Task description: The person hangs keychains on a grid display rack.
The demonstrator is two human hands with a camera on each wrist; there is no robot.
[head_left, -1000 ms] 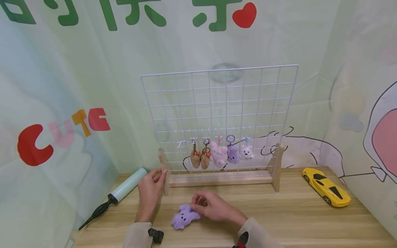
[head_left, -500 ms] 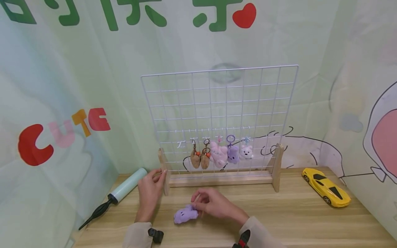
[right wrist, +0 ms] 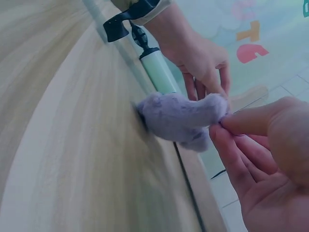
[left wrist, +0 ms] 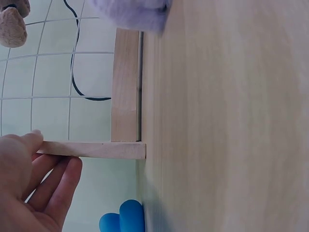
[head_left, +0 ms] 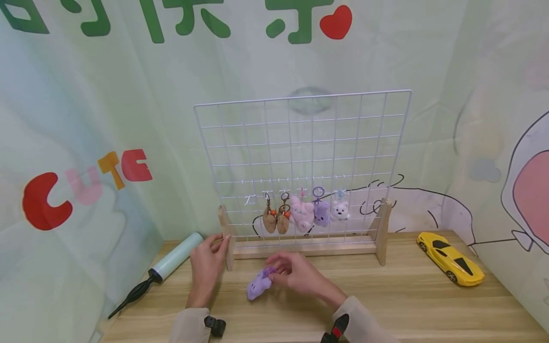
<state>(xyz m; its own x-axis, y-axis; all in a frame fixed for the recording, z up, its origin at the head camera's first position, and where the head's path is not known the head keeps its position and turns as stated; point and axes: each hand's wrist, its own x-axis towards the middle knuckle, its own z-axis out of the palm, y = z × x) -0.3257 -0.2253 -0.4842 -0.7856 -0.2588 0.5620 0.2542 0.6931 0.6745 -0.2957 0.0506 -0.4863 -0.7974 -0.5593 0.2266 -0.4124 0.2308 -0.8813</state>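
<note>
A purple plush keychain [head_left: 259, 285] hangs tilted from my right hand [head_left: 296, 274], close over the table in front of the rack. In the right wrist view, thumb and fingers pinch the purple ring at the top of the plush [right wrist: 174, 116]. My left hand [head_left: 208, 259] grips the left wooden upright of the stand [left wrist: 96, 149], thumb on one side and fingers on the other. That stand carries a white wire grid rack [head_left: 309, 143]. From its hooks hang two brown plush charms [head_left: 269, 220], a pink plush [head_left: 302, 214], a purple plush [head_left: 321, 213] and a white bear [head_left: 341, 210].
A pale green hand pump [head_left: 177, 256] with a black handle lies left of my left hand. To the right on the wooden table [head_left: 411, 305] is a yellow toy car [head_left: 450, 259]. A printed curtain backs the table. Something blue [left wrist: 126, 217] shows beyond the stand in the left wrist view.
My right hand has lifted the purple plush keychain off the table and moved it slightly toward the rack; the plush now hangs down. The left hand has stayed on the upright.
</note>
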